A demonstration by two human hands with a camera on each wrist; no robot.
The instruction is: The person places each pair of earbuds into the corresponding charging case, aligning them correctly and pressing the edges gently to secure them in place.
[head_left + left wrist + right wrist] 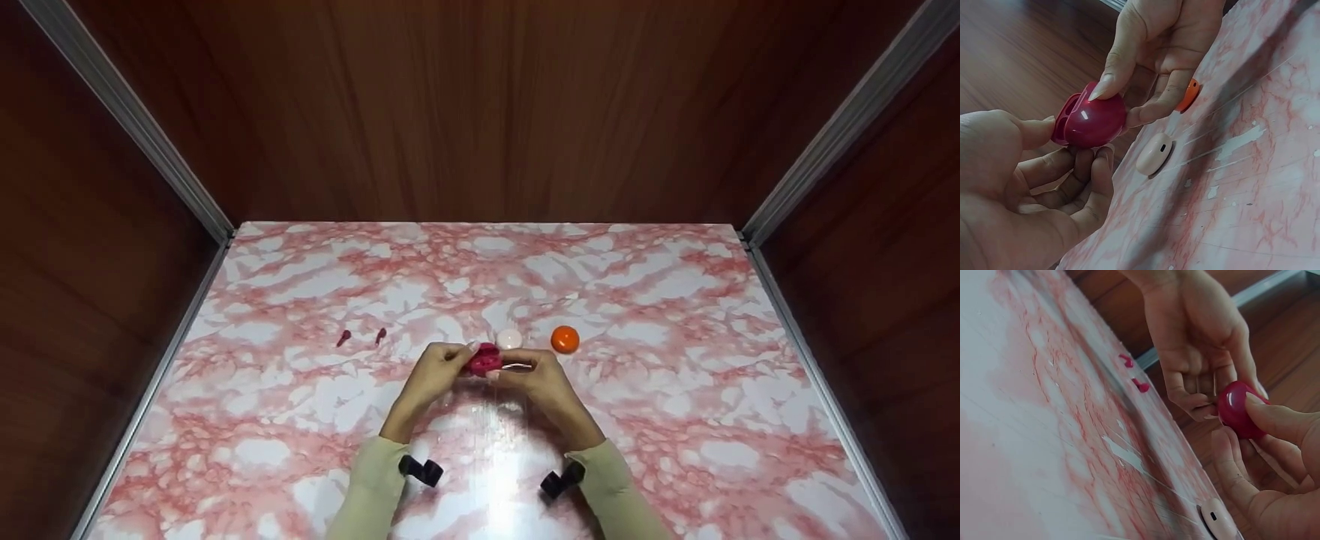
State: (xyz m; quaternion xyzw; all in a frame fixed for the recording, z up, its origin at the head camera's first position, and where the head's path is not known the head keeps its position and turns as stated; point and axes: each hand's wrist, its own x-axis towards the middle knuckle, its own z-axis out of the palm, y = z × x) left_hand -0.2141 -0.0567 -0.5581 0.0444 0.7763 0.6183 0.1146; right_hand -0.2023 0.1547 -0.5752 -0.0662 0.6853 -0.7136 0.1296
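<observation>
Both hands hold a glossy magenta earbud case [486,361] between them, above the table. My left hand [438,369] pinches its left side with thumb and fingers. From the other side my right hand [537,375] grips it, the thumb lying along the smooth shell [1234,405]. In the left wrist view the case stands open, with hollows [1062,125] showing along one edge. Two magenta earbuds, one [344,338] beside the other [381,335], lie on the table to the left of the hands.
Just beyond the right hand sits a pale pink-white case [510,339], with a small dark slot in its side. An orange case [565,340] stands to its right. The marbled table [300,420] is bordered by brown wooden panels [480,112] and metal edge strips.
</observation>
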